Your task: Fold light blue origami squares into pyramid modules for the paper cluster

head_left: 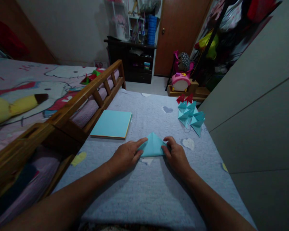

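Observation:
A light blue sheet of paper (153, 146), folded into a pointed shape, lies on the grey-blue bed cover (139, 189). My left hand (126, 155) rests on its left edge with the fingers stretched flat over the paper. On the paper's right edge my right hand (175, 154) presses down, its fingers curled and pinched at the corner. A stack of square blue paper (112, 124) lies to the left, beyond my left hand. Several folded blue and red paper pieces (190, 114) sit in a pile at the far right.
A wooden bed rail (86, 94) runs along the left, with a cartoon-print bed and a yellow plush toy (12, 107) behind it. A grey wardrobe wall (255, 106) bounds the right. A dark shelf unit (132, 59), a door and toys stand at the far end.

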`<action>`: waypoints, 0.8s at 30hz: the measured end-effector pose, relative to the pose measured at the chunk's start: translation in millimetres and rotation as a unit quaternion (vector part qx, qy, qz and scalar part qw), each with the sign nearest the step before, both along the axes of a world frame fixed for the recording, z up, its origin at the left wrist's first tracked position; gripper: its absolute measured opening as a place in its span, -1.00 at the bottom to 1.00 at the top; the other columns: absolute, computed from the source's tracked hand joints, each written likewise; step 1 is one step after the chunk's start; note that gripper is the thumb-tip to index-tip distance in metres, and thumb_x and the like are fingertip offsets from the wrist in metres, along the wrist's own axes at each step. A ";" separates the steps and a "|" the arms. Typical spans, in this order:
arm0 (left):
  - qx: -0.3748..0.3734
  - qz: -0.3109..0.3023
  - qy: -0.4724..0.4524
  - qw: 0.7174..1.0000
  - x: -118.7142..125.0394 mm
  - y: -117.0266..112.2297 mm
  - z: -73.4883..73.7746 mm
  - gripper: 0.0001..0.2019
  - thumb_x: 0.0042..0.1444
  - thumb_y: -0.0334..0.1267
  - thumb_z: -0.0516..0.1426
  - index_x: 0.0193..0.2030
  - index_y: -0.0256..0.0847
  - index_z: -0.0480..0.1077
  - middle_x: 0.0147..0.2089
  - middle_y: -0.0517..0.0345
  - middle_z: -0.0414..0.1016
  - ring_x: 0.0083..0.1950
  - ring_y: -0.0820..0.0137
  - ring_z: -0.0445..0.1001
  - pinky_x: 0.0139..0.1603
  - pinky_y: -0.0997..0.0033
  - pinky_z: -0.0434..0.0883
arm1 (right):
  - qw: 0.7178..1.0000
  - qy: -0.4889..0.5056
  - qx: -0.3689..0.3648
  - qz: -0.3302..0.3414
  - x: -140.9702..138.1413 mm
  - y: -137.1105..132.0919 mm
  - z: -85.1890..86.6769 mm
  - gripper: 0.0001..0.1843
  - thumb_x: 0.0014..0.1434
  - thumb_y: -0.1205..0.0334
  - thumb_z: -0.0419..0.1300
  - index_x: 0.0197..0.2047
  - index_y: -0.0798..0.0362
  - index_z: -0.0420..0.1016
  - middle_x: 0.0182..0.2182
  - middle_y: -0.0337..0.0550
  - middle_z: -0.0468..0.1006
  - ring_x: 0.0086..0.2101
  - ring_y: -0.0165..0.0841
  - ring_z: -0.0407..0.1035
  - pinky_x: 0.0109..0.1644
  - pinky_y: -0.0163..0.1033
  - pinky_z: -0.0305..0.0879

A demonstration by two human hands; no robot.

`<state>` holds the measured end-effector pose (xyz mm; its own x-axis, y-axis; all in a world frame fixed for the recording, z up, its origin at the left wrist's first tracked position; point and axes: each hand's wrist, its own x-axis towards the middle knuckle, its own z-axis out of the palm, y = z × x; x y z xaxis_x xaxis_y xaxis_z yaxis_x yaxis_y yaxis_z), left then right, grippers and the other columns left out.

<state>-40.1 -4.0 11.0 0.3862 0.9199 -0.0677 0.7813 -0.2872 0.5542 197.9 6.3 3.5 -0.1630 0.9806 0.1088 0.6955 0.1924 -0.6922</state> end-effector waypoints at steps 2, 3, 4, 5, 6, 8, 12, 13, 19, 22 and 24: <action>0.025 -0.020 0.035 0.999 1.3 -1.0 -4.2 -0.56 0.34 -0.25 -0.01 0.34 -0.09 0.25 -0.05 -0.04 0.54 -0.08 0.16 0.48 -0.05 0.19 0.37 | 1.000 -0.012 0.008 0.022 0.1 1.1 -1.3 -0.83 0.26 0.21 0.07 -0.14 0.02 0.45 -0.39 -0.18 0.53 -0.42 -0.32 0.39 -0.28 -0.26 0.21; 0.036 -0.029 0.048 0.998 2.1 -1.3 -5.6 -0.59 0.36 -0.26 -0.03 0.31 -0.09 0.29 -0.07 -0.04 0.55 -0.09 0.16 0.47 -0.06 0.18 0.38 | 0.999 -0.019 0.011 0.033 0.2 1.8 -2.0 -0.84 0.27 0.22 0.07 -0.18 0.01 0.46 -0.37 -0.17 0.55 -0.39 -0.32 0.40 -0.26 -0.26 0.23; 0.046 -0.035 0.060 0.997 3.0 -1.6 -6.2 -0.61 0.37 -0.26 -0.05 0.28 -0.10 0.32 -0.11 -0.03 0.55 -0.10 0.16 0.47 -0.07 0.18 0.38 | 0.999 -0.025 0.015 0.042 0.3 2.5 -2.8 -0.84 0.27 0.24 0.07 -0.20 0.02 0.48 -0.34 -0.15 0.57 -0.36 -0.31 0.42 -0.24 -0.26 0.25; 0.056 -0.038 0.075 0.995 4.1 -2.1 -5.9 -0.64 0.38 -0.26 -0.05 0.24 -0.11 0.36 -0.15 -0.02 0.55 -0.13 0.17 0.46 -0.09 0.18 0.39 | 0.998 -0.030 0.019 0.048 0.3 3.2 -3.7 -0.83 0.27 0.25 0.07 -0.20 0.02 0.49 -0.31 -0.13 0.58 -0.33 -0.30 0.43 -0.21 -0.25 0.27; 0.067 -0.038 0.094 0.993 5.3 -2.7 -4.8 -0.66 0.38 -0.25 -0.05 0.18 -0.12 0.41 -0.19 -0.02 0.54 -0.15 0.16 0.45 -0.11 0.18 0.39 | 0.998 -0.035 0.021 0.052 0.4 3.8 -4.6 -0.82 0.28 0.26 0.07 -0.18 0.03 0.51 -0.28 -0.11 0.59 -0.30 -0.28 0.45 -0.17 -0.23 0.28; 0.102 -0.032 0.139 0.984 8.2 -4.5 -1.1 -0.71 0.38 -0.23 -0.02 0.06 -0.15 0.47 -0.23 -0.03 0.52 -0.17 0.15 0.43 -0.13 0.15 0.40 | 0.997 -0.049 0.025 0.056 0.3 4.6 -6.3 -0.80 0.29 0.27 0.07 -0.14 0.03 0.53 -0.23 -0.08 0.61 -0.25 -0.26 0.47 -0.12 -0.21 0.30; 0.221 -0.038 0.164 0.961 14.8 -9.7 2.5 -0.74 0.35 -0.17 0.07 0.06 -0.17 0.47 0.07 -0.12 0.49 0.06 0.04 0.40 0.12 -0.04 0.32 | 0.995 -0.078 0.033 0.059 0.3 5.4 -7.6 -0.78 0.30 0.30 0.07 -0.11 0.02 0.55 -0.18 -0.06 0.63 -0.20 -0.23 0.48 -0.07 -0.18 0.32; 0.245 -0.052 0.155 0.956 16.7 -10.6 1.3 -0.72 0.36 -0.17 0.06 0.11 -0.17 0.44 0.17 -0.12 0.45 0.15 0.03 0.36 0.21 -0.07 0.26 | 0.994 -0.083 0.035 0.061 0.3 5.5 -7.5 -0.78 0.30 0.30 0.07 -0.11 0.01 0.55 -0.18 -0.06 0.63 -0.19 -0.23 0.49 -0.06 -0.18 0.32; 0.238 -0.178 0.115 0.948 25.8 -10.7 -16.7 -0.57 0.42 -0.17 -0.02 0.36 -0.20 0.21 0.44 0.00 0.24 0.46 0.15 0.12 0.43 0.07 0.07 | 0.991 -0.104 0.041 0.074 -0.8 6.4 -8.0 -0.78 0.32 0.31 0.06 -0.12 0.02 0.55 -0.21 -0.07 0.62 -0.20 -0.24 0.49 -0.07 -0.19 0.32; 0.210 -0.178 0.127 0.953 26.3 -9.6 -23.3 -0.53 0.43 -0.13 -0.02 0.39 -0.23 0.17 0.45 -0.03 0.21 0.47 0.15 0.13 0.42 0.09 0.09 | 0.991 -0.102 0.044 0.078 -0.6 6.2 -9.7 -0.77 0.33 0.29 0.05 -0.11 0.04 0.54 -0.21 -0.04 0.61 -0.19 -0.23 0.49 -0.06 -0.17 0.32; 0.198 -0.173 0.134 0.956 25.9 -9.4 -25.0 -0.53 0.43 -0.11 -0.02 0.40 -0.23 0.16 0.45 -0.05 0.20 0.47 0.14 0.14 0.42 0.10 0.10 | 0.992 -0.084 0.046 0.080 1.1 5.9 -10.2 -0.77 0.33 0.28 0.05 -0.09 0.05 0.53 -0.19 -0.03 0.61 -0.17 -0.22 0.49 -0.04 -0.16 0.33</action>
